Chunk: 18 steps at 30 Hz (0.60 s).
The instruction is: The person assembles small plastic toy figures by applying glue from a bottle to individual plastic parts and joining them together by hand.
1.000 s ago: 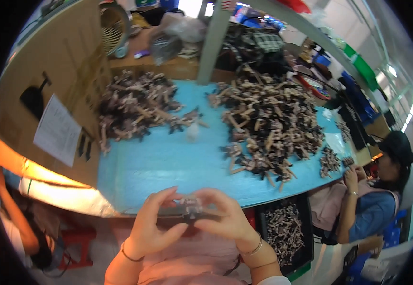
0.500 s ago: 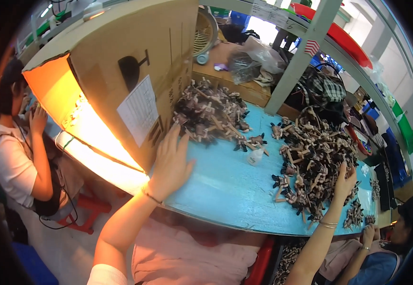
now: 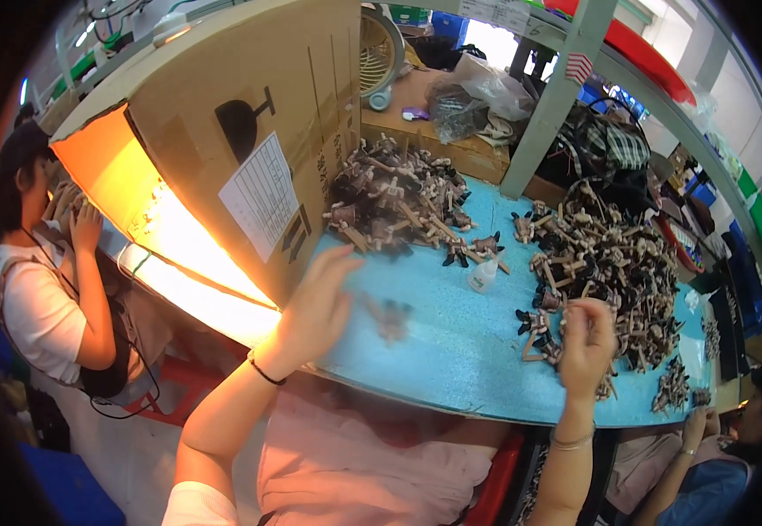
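Note:
My left hand (image 3: 315,307) is over the left part of the blue tabletop (image 3: 451,359), beside the carton. Its fingers are stretched out and nothing shows in them. To its right, a small doll-like figure (image 3: 390,322) is smeared by motion, apart from the fingers. Just beyond the hand lies a heap of similar brown, black and cream figures (image 3: 398,197). My right hand (image 3: 587,342) is raised at the near left edge of a larger pile of these figures (image 3: 613,263). Its fingers are curled together; whatever they may hold is hidden.
A tall cardboard carton (image 3: 249,114), lit orange inside, borders the left side. A small translucent bottle (image 3: 483,276) stands between the piles. A grey metal post (image 3: 561,105) rises at the back. Co-workers sit left (image 3: 52,280) and right (image 3: 714,473).
My right hand has moved left from the middle of the large pile to its near left edge, its fingers now curled. A blurred figure has appeared beside my left hand.

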Motion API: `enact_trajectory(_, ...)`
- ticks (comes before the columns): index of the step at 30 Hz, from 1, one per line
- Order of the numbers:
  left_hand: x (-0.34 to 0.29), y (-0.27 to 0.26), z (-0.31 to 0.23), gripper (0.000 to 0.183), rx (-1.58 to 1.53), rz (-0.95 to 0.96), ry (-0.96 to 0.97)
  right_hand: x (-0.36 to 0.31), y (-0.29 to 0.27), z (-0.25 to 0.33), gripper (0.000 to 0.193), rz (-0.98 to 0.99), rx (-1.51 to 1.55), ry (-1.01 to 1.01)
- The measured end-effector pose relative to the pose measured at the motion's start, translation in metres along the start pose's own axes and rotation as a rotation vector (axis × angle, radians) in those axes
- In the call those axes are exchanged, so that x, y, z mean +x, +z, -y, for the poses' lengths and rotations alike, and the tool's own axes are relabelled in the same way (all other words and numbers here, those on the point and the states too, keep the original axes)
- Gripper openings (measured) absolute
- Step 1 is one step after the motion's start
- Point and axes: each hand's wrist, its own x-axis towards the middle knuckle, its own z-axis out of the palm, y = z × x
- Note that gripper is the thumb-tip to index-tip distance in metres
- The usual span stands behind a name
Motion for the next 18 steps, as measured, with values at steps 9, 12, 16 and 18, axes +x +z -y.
enact_trajectory(9, 0.012, 0.019, -0.011, 0.041, 0.188, 0.232, 0.435, -0.001, 0.096, -0.023, 0.053, 0.243, -0.077, 0.170)
enact_trajectory(12, 0.005, 0.046, -0.034, 0.034, 0.042, 0.438, 0.615, 0.005, 0.110, -0.026, 0.055, 0.295, -0.115, 0.082)
enact_trajectory(16, 0.000, 0.061, -0.047, 0.024, 0.164, 0.533, 0.712, 0.011, 0.116, -0.028, 0.048, 0.278, -0.066, 0.093)
enact_trajectory(18, 0.002, 0.053, -0.058, 0.023, 0.266, 0.594, 0.579, 0.013, 0.113, -0.030, 0.043, 0.307, -0.077, 0.098)
